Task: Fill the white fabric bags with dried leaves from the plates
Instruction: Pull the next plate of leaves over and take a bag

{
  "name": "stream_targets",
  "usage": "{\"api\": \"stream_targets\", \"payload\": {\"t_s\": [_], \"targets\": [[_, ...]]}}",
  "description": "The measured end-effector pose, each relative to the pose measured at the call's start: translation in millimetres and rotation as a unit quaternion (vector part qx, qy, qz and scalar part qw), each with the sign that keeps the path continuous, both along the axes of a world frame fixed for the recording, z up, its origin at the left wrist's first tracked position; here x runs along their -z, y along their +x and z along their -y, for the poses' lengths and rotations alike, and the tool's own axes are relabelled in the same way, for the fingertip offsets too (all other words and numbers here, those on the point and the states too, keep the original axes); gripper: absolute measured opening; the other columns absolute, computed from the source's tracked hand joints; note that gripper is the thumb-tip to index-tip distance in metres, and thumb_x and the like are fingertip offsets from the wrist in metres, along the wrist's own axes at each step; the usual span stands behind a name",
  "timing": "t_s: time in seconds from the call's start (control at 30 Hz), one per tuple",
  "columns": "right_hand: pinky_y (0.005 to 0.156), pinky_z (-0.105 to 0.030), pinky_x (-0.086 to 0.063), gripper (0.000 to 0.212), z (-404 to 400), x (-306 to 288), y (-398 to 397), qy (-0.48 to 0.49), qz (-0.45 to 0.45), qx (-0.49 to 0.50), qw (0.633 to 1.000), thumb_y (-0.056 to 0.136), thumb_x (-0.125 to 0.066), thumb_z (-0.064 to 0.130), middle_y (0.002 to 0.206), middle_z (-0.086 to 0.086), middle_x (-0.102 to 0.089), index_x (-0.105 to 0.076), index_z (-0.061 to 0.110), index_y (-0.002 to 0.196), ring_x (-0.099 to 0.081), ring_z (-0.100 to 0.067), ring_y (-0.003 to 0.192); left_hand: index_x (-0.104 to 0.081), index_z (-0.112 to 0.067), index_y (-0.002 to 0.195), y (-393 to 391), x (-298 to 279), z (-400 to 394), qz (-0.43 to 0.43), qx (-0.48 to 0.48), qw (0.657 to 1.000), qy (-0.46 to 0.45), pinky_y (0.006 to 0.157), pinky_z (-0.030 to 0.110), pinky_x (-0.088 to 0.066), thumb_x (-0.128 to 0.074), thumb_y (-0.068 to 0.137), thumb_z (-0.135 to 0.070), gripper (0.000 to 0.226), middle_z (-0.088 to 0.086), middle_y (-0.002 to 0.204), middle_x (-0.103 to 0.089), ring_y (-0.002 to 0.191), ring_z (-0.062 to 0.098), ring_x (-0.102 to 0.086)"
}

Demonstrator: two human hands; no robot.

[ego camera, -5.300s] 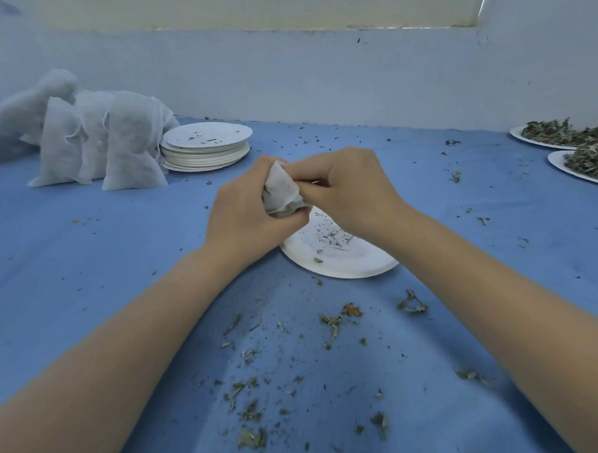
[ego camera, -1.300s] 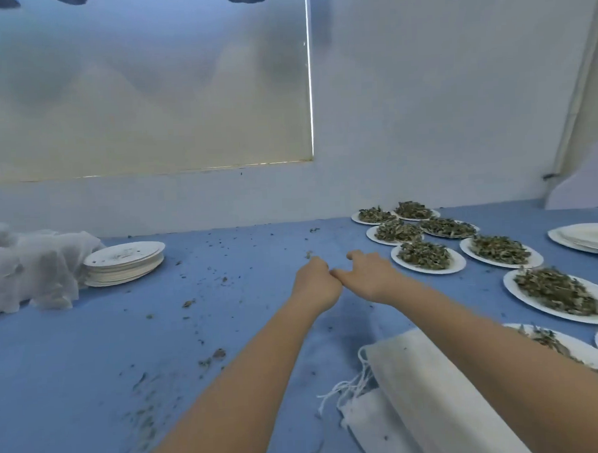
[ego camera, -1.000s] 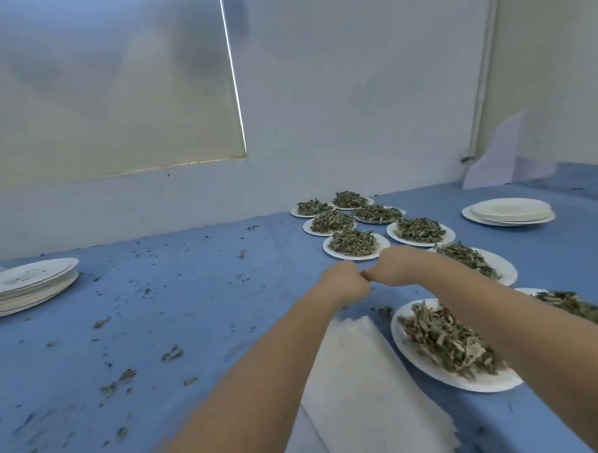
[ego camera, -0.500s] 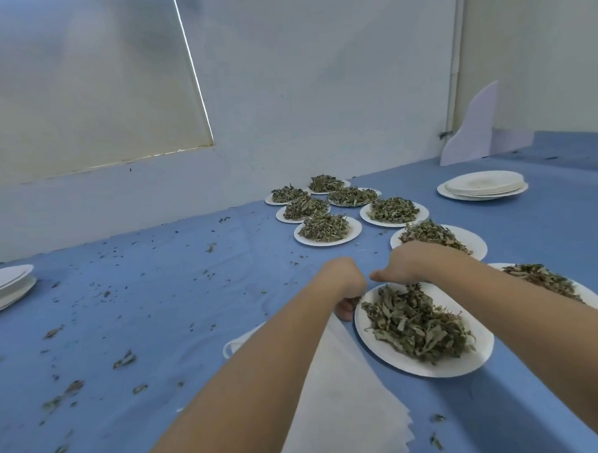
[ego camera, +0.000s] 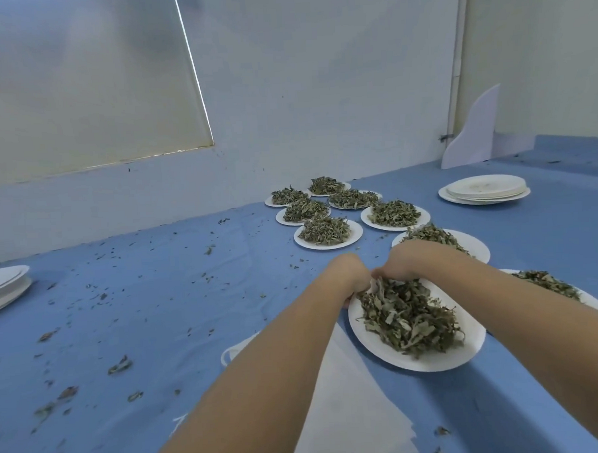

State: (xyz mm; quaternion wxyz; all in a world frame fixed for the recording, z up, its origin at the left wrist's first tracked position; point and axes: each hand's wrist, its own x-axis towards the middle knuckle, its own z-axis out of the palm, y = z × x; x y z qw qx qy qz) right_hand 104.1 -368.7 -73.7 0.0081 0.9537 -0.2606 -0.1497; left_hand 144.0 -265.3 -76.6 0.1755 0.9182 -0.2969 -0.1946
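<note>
Your blue counter [ego camera: 157, 301] carries many plates of dried leaves. A stack of flat white bags [ego camera: 350, 405] lies under your left forearm. The nearest plate [ego camera: 430, 362] sits just beside it, heaped with leaves [ego camera: 408, 321]. Your left hand [ego camera: 349, 272] curls at its far rim; your right hand [ego camera: 408, 259] curls into the leaves beside it. I cannot tell what either grips.

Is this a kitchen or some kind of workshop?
Probably a small packing workshop, not a kitchen: many paper plates of dried leaves sit in rows on a blue-covered table, beside flat white fabric bags and stacked empty plates.
</note>
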Motion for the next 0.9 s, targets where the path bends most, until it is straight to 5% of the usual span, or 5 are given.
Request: {"api": "stream_targets", "payload": {"t_s": [0.17,0.27,0.43,0.6,0.9], "targets": [[0.101,-0.04,-0.041,0.05,-4,-15,16,-0.022,0.045,-0.003,0.999,0.099,-0.022,0.053,0.107,-0.015,-0.058,-0.062,0.023,0.098,-0.053,-0.029,0.106,-0.055,0.007,0.102,26,-22,-2,0.022,-0.026,0.998,-0.048,0.072,0.03,-0.048,-0.054,0.093,-0.015,0.024,0.009,0.069,-0.048,0.073,0.022,-0.052],[0.092,-0.042,-0.047,0.057,-20,-23,35,-0.002,0.125,-0.001,0.992,0.095,-0.016,0.06,0.069,-0.006,-0.042,-0.036,0.023,0.058,-0.05,-0.024,0.075,-0.055,0.007,0.112,47,-39,-19,0.02,-0.055,0.996,-0.067,0.073,0.034,-0.052,-0.056,0.091,-0.012,0.029,0.013,0.079,-0.055,0.073,0.024,-0.055],[0.08,-0.038,-0.045,0.078,-71,-31,85,0.037,0.173,-0.045,0.983,0.09,-0.01,0.069,0.082,-0.012,-0.055,-0.05,0.005,0.07,-0.054,-0.025,0.078,-0.053,0.003,0.107,92,-54,-81,0.043,-0.103,0.993,-0.038,0.056,0.03,-0.044,-0.054,0.091,-0.01,0.021,0.017,0.076,-0.058,0.069,0.026,-0.059],[0.074,-0.035,-0.037,0.066,-153,-30,142,0.067,0.192,-0.133,0.97,0.094,-0.015,0.064,0.067,-0.008,-0.039,-0.035,0.01,0.062,-0.04,-0.02,0.062,-0.041,-0.005,0.074,142,-51,-170,0.021,-0.21,0.976,-0.055,0.066,0.033,-0.043,-0.054,0.09,-0.007,0.021,0.013,0.066,-0.046,0.06,0.023,-0.046],[0.07,-0.034,-0.043,0.053,-322,-7,219,0.228,0.271,-0.236,0.905,0.096,-0.024,0.055,0.088,-0.009,-0.058,-0.051,0.01,0.084,-0.055,-0.027,0.082,-0.044,-0.003,0.086,191,-35,-367,-0.011,-0.386,0.913,-0.133,0.084,0.039,-0.048,-0.057,0.089,-0.003,0.013,0.018,0.091,-0.05,0.083,0.027,-0.05]]}}
